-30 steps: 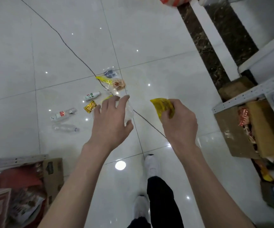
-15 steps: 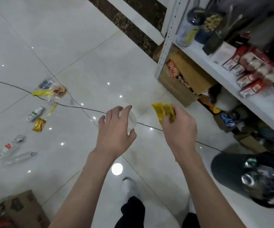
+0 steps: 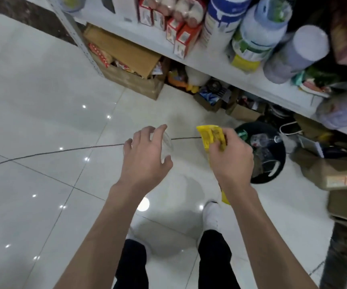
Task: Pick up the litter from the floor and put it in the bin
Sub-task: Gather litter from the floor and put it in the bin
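White tiled floor (image 3: pixel 43 122) at left; left hand (image 3: pixel 145 159) raised over it, fingers curled round a clear plastic piece (image 3: pixel 167 142), which is hard to make out; beside it, apart, a crumpled yellow wrapper (image 3: pixel 209 135) pinched in the right hand (image 3: pixel 234 158), one end hanging below the wrist; just right of that hand, black bin (image 3: pixel 261 180) on the floor, clear bottles (image 3: pixel 262 140) inside; stocked shelf (image 3: pixel 210 59) above the bin.
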Motion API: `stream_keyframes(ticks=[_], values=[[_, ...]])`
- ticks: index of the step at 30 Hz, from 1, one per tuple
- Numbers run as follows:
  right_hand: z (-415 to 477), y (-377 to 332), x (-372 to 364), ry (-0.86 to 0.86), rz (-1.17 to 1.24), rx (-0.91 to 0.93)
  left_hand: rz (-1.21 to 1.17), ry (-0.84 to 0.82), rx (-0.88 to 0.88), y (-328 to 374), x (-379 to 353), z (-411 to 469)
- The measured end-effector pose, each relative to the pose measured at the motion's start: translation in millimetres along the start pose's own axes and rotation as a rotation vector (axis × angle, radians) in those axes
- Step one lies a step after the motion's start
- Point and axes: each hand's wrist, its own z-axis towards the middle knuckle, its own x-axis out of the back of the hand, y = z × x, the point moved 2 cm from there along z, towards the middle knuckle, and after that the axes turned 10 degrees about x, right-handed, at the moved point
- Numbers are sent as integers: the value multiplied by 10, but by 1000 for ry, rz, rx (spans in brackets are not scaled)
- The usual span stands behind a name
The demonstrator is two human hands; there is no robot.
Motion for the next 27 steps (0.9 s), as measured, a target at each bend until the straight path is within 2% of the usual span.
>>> stream_keyframes(ticks=[8,14,19,23,27], values=[[376,1659,352,35,-9,-150,12,-80,-129,1411,-1147,252],[625,2558,337,104,-70,-139,7,-119,-188,2158,-1945,525],[856,3076,163,85,-12,-188,27,-153,-207,2453,-2491,764],[1009,3316,-27,120,79,-132,-14,-204,-198,2564,-2736,986],[1061,3416,-109,134,77,-141,-16,-150,-181,2510,-2765,1056]])
